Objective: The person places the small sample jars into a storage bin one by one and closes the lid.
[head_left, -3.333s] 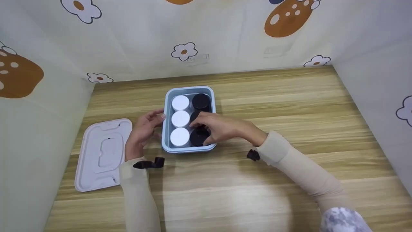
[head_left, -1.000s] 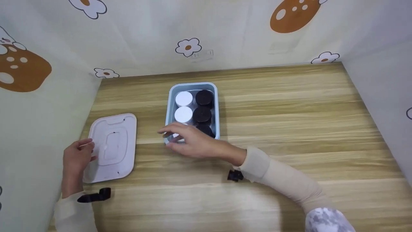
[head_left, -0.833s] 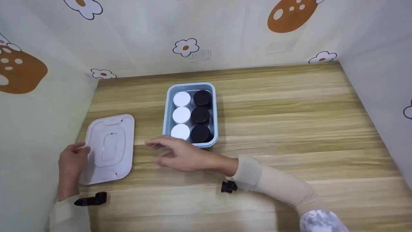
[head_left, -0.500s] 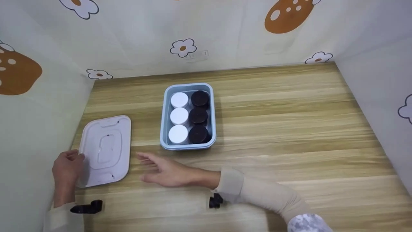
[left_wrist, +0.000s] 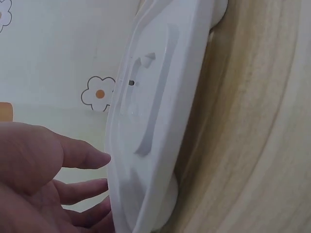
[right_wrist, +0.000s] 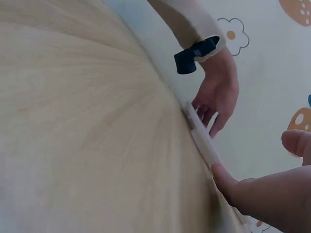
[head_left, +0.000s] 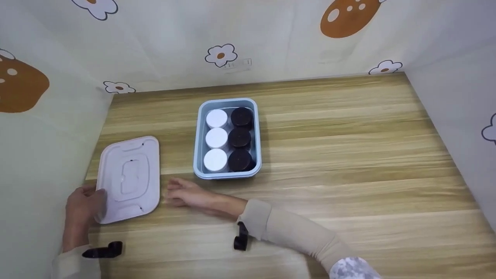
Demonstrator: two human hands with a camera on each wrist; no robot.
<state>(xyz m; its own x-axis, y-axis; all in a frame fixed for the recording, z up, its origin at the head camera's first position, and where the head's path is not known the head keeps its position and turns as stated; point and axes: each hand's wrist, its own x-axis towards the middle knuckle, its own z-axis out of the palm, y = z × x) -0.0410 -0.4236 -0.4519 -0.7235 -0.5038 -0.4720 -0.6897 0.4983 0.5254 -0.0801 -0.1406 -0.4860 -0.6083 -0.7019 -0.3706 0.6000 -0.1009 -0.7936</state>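
A pale plastic lid with moulded ridges lies on the table at the left. My left hand is at its near left edge, thumb overlapping the corner; in the left wrist view the lid rises beside the fairly straight fingers, which meet its rim. Just off the lid's right edge is my right hand, fingers loosely bent with nothing in them. In the right wrist view its fingertip overlaps the lid's edge. A light blue box stands uncovered, with a column of white-capped jars beside a column of black-capped ones.
The wood-grain table meets patterned wall sheeting at the back and on both sides. The left sheeting stands close to my left hand. Black wrist mounts stick out from both sleeves.
My right hand has left the jars in the box and moved left and nearer to the lid. My left hand has gone from the box's side to the lid's left edge.
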